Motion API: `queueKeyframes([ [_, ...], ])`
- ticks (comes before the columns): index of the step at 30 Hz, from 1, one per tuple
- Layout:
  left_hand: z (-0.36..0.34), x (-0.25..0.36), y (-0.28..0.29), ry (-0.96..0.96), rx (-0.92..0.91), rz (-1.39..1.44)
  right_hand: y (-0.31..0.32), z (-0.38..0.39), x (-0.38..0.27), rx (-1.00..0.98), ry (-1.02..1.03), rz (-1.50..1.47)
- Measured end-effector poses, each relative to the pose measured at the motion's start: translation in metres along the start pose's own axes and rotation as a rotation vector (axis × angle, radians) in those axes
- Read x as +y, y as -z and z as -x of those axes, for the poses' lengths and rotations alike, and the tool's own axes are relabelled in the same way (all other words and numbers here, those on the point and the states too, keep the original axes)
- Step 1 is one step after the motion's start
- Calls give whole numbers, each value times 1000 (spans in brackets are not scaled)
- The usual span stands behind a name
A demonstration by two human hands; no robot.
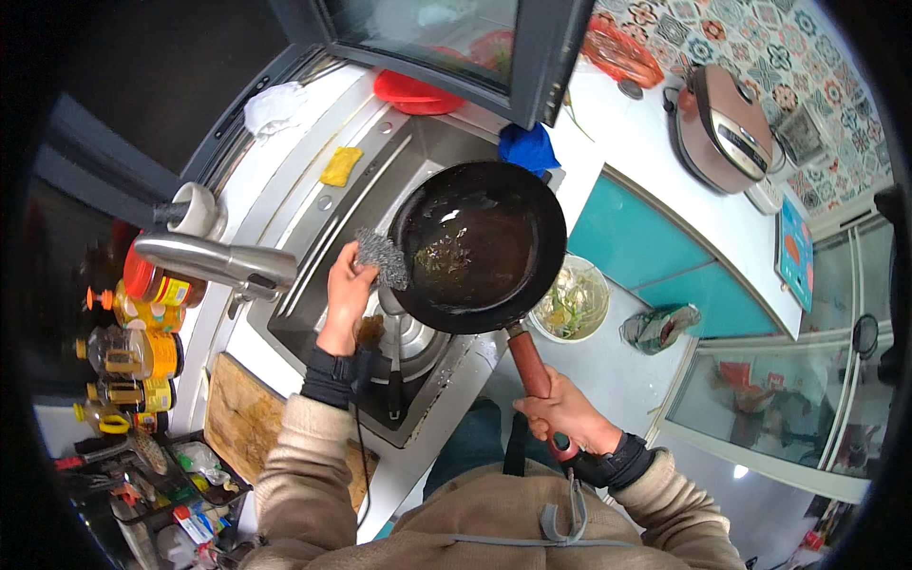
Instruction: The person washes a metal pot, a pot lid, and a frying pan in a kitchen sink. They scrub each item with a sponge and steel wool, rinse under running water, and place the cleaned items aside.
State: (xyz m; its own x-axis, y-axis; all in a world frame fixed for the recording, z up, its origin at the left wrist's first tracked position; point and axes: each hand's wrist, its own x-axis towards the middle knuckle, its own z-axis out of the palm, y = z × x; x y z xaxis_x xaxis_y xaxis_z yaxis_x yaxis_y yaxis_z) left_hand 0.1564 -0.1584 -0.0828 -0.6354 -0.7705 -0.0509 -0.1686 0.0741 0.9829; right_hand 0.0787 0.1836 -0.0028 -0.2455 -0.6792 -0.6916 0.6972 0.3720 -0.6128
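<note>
My right hand [578, 416] is closed round the red-brown handle [529, 366] of a black wok [541, 223]. The wok is held over the right part of the sink, its inside facing up, with a little liquid and some greenish food bits in it. My left hand [348, 296] pinches a grey steel wool scrubber [382, 256] at the wok's left rim. Below the wok in the steel sink [304, 318] rests a ladle [394, 356] with a black handle. The wok hides part of the basin.
A faucet [218, 261] reaches over the sink's left side. Bottles [142, 353] and a wooden cutting board [242, 408] stand at left. A yellow sponge [341, 166] and red basin [418, 93] lie behind. A scrap bucket [577, 299] sits below right; a rice cooker [727, 128] stands on the right counter.
</note>
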Motion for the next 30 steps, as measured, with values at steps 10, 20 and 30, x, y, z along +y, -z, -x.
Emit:
queueKeyframes([
  [10,51,-82,-23,646,116,792,46,-67,-76,-36,43,511],
  [20,42,-69,-70,-65,169,-721,107,-107,-214,116,377,2090],
  [30,0,-56,-131,-85,-124,-1101,154,-105,-200,158,507,2142],
])
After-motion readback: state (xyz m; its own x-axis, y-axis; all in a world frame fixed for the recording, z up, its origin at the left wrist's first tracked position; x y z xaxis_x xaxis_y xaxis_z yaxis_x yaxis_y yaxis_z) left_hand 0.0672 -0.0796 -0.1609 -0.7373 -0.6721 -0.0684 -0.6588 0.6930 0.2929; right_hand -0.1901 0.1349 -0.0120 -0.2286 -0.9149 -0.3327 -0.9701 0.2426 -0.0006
